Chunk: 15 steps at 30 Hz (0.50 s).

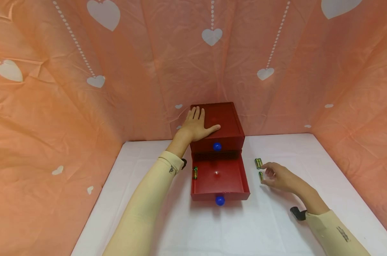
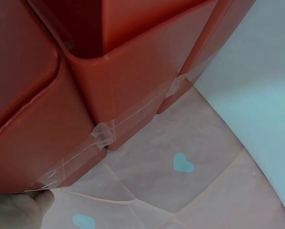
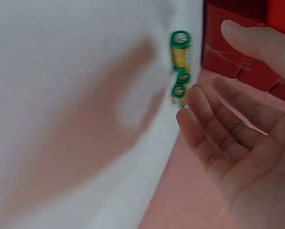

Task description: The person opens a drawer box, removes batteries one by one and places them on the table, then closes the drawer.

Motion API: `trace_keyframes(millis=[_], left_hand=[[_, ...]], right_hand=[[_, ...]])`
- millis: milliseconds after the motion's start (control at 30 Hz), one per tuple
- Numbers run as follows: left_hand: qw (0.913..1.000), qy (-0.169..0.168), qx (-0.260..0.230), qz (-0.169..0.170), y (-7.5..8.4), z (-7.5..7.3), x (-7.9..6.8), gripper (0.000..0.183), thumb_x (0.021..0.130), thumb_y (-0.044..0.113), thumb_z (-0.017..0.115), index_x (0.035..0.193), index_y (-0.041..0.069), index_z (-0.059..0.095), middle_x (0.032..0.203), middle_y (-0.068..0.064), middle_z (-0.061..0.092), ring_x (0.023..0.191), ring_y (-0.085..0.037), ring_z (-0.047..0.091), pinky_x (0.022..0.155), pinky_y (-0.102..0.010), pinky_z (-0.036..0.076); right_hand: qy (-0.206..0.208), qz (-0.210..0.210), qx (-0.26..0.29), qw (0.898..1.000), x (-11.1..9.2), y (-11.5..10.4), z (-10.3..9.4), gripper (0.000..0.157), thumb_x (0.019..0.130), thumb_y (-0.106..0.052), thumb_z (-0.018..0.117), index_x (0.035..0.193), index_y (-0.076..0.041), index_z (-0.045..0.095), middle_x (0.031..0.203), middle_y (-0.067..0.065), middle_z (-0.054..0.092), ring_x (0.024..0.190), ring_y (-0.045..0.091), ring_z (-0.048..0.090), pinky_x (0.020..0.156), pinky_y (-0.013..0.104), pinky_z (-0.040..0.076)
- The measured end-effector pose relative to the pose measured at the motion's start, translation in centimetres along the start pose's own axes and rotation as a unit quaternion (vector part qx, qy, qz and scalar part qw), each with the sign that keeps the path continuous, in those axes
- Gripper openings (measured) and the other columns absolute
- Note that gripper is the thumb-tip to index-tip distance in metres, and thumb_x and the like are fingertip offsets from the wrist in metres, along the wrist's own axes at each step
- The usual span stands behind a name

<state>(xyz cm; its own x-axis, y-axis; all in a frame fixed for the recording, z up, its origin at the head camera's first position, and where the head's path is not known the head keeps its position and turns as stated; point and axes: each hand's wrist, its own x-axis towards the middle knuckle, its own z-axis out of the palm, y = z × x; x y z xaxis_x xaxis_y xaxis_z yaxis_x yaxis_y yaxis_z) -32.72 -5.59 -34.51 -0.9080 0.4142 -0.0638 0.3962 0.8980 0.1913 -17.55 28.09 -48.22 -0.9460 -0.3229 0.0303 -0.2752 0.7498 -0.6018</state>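
My left hand (image 1: 196, 125) rests with spread fingers on top of a red two-drawer box (image 1: 223, 115). The lower drawer (image 1: 225, 177) is pulled out, and one green-and-gold battery (image 1: 195, 172) lies along its left side. My right hand (image 1: 278, 177) is over the table right of the drawer, fingers loosely bent, holding nothing. By its fingertips lie a pair of batteries (image 1: 258, 163) side by side and a single battery (image 1: 261, 177) nearer me. In the right wrist view, the nearest battery (image 3: 180, 50) is beyond the fingers, thumb held apart.
Blue knobs mark the closed upper drawer (image 1: 217, 146) and the lower drawer's front. A white cloth covers the table (image 1: 238, 227). Pink curtains (image 1: 180, 71) with white hearts enclose the back and sides, the box standing close to the back one.
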Motion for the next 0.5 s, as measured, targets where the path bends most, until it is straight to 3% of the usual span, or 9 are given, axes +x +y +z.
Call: trace_keyframes(millis=[267,500], left_hand=[[1.0000,0.002,-0.004,0.000,0.0,-0.1,-0.1,0.108,0.103,0.079,0.035,0.172,0.004,0.002,0.180,-0.019,-0.003,0.167,-0.033,-0.007,0.134,-0.042,-0.008],[1.0000,0.004,-0.006,0.002,0.0,0.0,0.0,0.108,0.103,0.079,0.035,0.172,0.004,0.003,0.180,-0.019,-0.003,0.167,-0.032,-0.007,0.134,-0.042,-0.008]], right_hand=[[0.035,-0.044,-0.003,0.998,-0.1,-2.1,-0.7,0.046,0.088,-0.010,0.088,0.124,0.008,0.066,0.105,0.011,0.069,0.095,0.025,0.064,0.085,0.047,0.060],[0.071,-0.075,-0.019,0.994,-0.2,-3.9,-1.1,0.046,0.088,-0.008,0.088,0.126,0.007,0.066,0.107,0.012,0.070,0.095,0.025,0.066,0.086,0.042,0.061]])
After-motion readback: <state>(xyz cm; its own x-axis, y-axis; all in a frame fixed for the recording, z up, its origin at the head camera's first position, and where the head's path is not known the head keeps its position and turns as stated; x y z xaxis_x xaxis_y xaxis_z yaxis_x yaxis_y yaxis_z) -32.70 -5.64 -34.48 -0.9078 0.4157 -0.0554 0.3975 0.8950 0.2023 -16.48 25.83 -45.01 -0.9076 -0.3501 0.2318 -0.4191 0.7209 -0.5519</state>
